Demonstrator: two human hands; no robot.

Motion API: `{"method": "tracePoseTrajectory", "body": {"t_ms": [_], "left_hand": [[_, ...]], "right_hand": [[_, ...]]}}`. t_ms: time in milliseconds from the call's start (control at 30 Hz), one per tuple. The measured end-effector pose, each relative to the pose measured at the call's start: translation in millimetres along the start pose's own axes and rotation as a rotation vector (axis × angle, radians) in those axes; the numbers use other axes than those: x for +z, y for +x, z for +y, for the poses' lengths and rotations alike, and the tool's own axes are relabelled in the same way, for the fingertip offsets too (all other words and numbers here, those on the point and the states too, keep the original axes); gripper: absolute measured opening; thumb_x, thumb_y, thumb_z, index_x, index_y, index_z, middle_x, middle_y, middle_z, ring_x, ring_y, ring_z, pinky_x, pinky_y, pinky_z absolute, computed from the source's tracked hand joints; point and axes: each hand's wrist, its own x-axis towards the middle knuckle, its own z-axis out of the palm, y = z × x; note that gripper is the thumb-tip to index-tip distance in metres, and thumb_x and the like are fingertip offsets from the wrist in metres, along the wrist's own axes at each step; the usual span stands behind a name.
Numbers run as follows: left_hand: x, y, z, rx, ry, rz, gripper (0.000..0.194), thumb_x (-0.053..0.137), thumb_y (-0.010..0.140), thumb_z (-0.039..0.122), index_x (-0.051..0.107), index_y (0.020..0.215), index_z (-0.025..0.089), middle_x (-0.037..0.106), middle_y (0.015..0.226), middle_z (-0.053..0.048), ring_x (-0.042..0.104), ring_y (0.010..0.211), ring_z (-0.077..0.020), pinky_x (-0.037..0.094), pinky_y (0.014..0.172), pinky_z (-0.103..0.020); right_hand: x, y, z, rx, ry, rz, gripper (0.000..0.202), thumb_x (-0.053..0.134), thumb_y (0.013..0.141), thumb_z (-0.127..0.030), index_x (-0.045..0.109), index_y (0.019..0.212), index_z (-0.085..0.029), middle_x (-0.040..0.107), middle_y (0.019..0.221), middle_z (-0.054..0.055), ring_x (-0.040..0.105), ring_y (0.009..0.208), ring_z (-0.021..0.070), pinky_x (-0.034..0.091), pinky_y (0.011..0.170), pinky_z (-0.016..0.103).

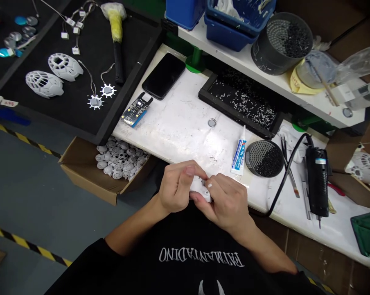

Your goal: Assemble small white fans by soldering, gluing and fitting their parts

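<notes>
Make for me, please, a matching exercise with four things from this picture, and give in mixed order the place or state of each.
1. White part
2. Black phone
3. Glue tube
4. Cardboard box

A. Beside the round dish of black bits
B. Holding many small white pieces
C. Held by the left hand and right hand
D. Near the circuit board

Pairs: 1-C, 2-D, 3-A, 4-B.

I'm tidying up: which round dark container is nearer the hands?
The container on the white tabletop, beside the tube and nearer the right hand; the other stands on the shelf.
</notes>
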Motion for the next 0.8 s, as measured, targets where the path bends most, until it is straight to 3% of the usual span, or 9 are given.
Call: {"method": "tracePoseTrajectory", "body": {"t_ms": [133,200,333,433,500,600,800], "left_hand": [[-0.2,-1.0,-0.8,-0.157,-0.081,0.088,0.058,0.033,0.114,0.043,0.078,0.091,0.014,0.077,0.086,-0.01,0.07,0.074,-0.0181,0.052,0.067,-0.033],[-2.3,-1.2,-1.5,-0.175,-0.064,0.052,0.055,0.036,0.113,0.044,0.078,0.095,0.013,0.076,0.089,-0.011,0.069,0.076,-0.0185,0.052,0.068,-0.033],[-8.3,-0.3,-3.7,-0.018,0.039,-0.164,0.032,0.055,0.107,0.039,0.075,0.11,0.014,0.074,0.104,-0.012,0.071,0.094,-0.0211,0.057,0.083,-0.035],[-10.2,-0.2,-5.0,0.148,0.053,-0.259,0.033,0.053,0.109,0.041,0.072,0.115,0.014,0.071,0.111,-0.015,0.07,0.104,-0.023,0.06,0.089,-0.038],[-10.1,-0.9,-4.8,0.231,0.065,-0.287,0.038,0.047,0.11,0.043,0.07,0.117,0.013,0.071,0.11,-0.016,0.069,0.104,-0.023,0.061,0.087,-0.038],[-8.1,-3.1,-2.2,0.304,0.096,-0.319,0.034,0.053,0.108,0.041,0.066,0.122,0.013,0.07,0.109,-0.015,0.07,0.104,-0.0236,0.062,0.087,-0.037],[1.7,-9.8,7.8,0.262,0.002,-0.243,0.026,0.055,0.107,0.037,0.067,0.119,0.017,0.07,0.102,-0.011,0.072,0.097,-0.024,0.064,0.086,-0.041]], "right_hand": [[0.5,-4.2,8.8,0.018,0.155,-0.112,0.031,0.058,0.108,-0.043,0.054,0.089,-0.019,0.057,0.077,0.002,0.048,0.069,0.0163,0.036,0.063,0.033],[-0.2,-7.8,12.1,0.023,0.208,-0.131,0.026,0.056,0.11,-0.039,0.055,0.094,-0.019,0.058,0.08,0.003,0.049,0.071,0.0167,0.037,0.065,0.033],[-4.3,-12.6,13.9,0.073,0.311,-0.078,0.021,0.061,0.108,-0.03,0.052,0.092,-0.02,0.054,0.078,0.001,0.047,0.07,0.0155,0.036,0.065,0.032],[-10.3,-11.5,11.7,0.02,0.297,-0.058,0.024,0.059,0.106,-0.026,0.048,0.086,-0.021,0.049,0.075,0.0,0.043,0.069,0.0156,0.034,0.064,0.033],[-14.7,-9.6,10.4,-0.026,0.296,-0.068,0.024,0.056,0.106,-0.026,0.046,0.085,-0.021,0.048,0.074,0.0,0.041,0.069,0.0161,0.033,0.064,0.034],[-20.3,-6.9,11.3,-0.088,0.331,-0.093,0.024,0.05,0.106,-0.024,0.045,0.083,-0.022,0.048,0.074,0.0,0.039,0.069,0.0166,0.031,0.064,0.035],[-25.9,-5.7,17.3,-0.184,0.406,-0.073,0.028,0.049,0.106,-0.025,0.044,0.079,-0.022,0.045,0.072,0.001,0.035,0.068,0.0169,0.028,0.062,0.036]]}}
